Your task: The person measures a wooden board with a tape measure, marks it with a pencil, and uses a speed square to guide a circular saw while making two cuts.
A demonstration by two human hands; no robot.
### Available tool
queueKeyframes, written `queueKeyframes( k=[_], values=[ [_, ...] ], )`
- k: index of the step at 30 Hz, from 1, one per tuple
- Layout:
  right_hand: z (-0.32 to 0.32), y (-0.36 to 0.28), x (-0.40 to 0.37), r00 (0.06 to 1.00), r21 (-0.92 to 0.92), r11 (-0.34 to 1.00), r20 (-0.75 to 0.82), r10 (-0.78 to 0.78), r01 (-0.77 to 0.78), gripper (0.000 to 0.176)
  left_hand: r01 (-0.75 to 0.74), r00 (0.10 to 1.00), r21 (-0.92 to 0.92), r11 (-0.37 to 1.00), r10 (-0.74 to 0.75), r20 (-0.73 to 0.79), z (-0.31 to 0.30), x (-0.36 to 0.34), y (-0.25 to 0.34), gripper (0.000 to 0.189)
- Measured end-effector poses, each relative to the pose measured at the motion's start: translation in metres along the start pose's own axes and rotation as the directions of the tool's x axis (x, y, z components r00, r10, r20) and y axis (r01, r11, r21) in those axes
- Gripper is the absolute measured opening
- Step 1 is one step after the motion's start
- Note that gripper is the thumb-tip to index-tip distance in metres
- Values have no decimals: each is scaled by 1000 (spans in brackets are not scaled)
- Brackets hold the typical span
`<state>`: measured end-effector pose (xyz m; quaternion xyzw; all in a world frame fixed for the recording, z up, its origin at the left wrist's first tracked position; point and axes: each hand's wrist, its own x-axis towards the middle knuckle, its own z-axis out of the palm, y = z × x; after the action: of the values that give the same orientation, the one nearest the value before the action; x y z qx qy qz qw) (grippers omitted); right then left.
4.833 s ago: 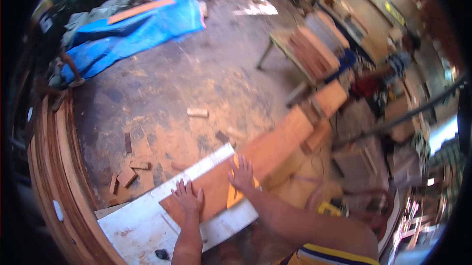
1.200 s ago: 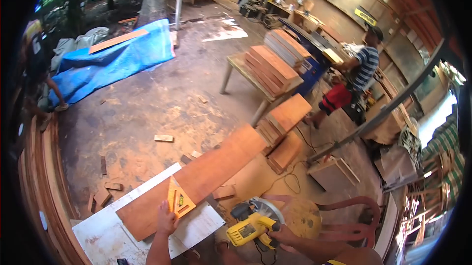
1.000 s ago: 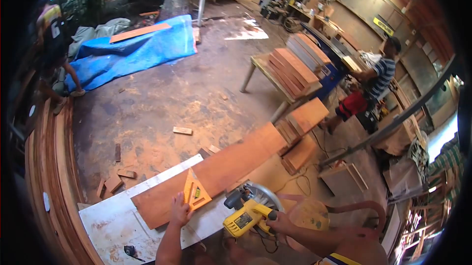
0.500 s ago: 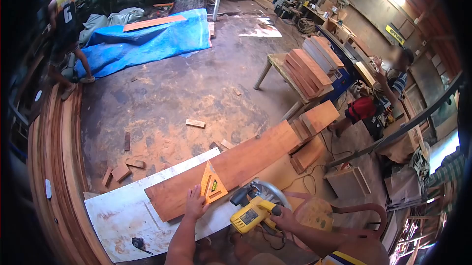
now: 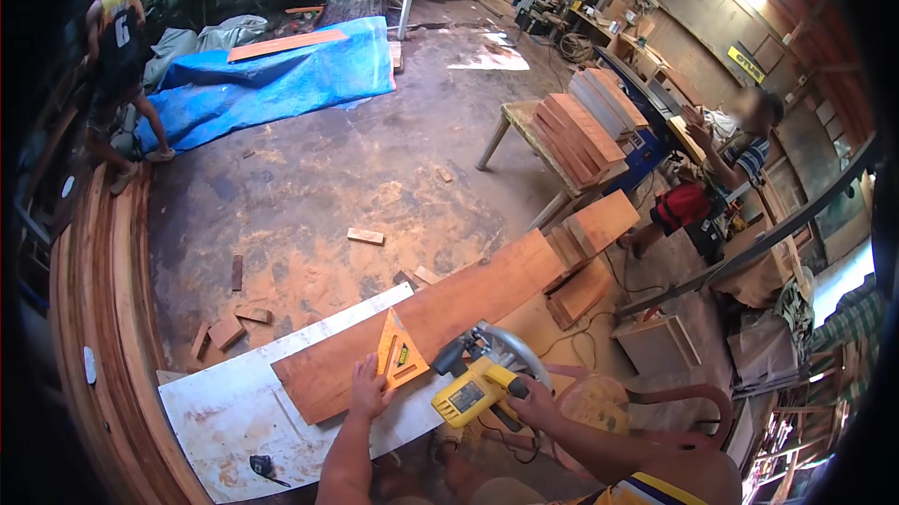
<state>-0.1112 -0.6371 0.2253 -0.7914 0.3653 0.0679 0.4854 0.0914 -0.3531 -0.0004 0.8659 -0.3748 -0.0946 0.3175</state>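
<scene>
A long reddish board lies across a white sheet. On the board rests an orange triangular square. My left hand presses at the square's left edge, fingers stretched out over it and the board. My right hand is wrapped round the handle of a yellow circular saw, whose round guard and front reach the board's near edge just right of the square. A black tape measure lies on the white sheet.
Small wood offcuts and sawdust lie on the floor. Long planks run along the left. Stacked boards sit on a low table. One person stands at back left, another at right. A cable trails near a red chair.
The saw in my right hand has moved up and left, closer to the board and square. The whole view has shifted slightly. My left hand stays at the square.
</scene>
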Motion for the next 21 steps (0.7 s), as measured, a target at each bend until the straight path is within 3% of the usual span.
queueKeyframes(
  k=[4, 5, 8, 14, 21],
  values=[
    [10, -12, 6, 1000, 8, 1000, -5, 15, -15, 40, 23, 999, 30, 999, -24, 44, 1, 0, -2, 26],
    [22, 17, 17, 989, 111, 983, -42, -141, 145, 42, 24, 998, 34, 999, -27, 62, 0, -24, -5, 26],
    [34, 38, 25, 996, -36, 995, 4, -93, 93, 49, -28, 999, 53, 998, 30, -37, 18, 14, -15, 25],
    [40, 15, 14, 985, 149, 986, 148, -94, 71, 51, 10, 1000, 18, 1000, -10, 2, 2, 0, -2, 25],
    [38, 25, 14, 984, 51, 999, 178, -21, 12, 51, 26, 999, 34, 999, -27, 22, 4, 1, -2, 25]
  ],
)
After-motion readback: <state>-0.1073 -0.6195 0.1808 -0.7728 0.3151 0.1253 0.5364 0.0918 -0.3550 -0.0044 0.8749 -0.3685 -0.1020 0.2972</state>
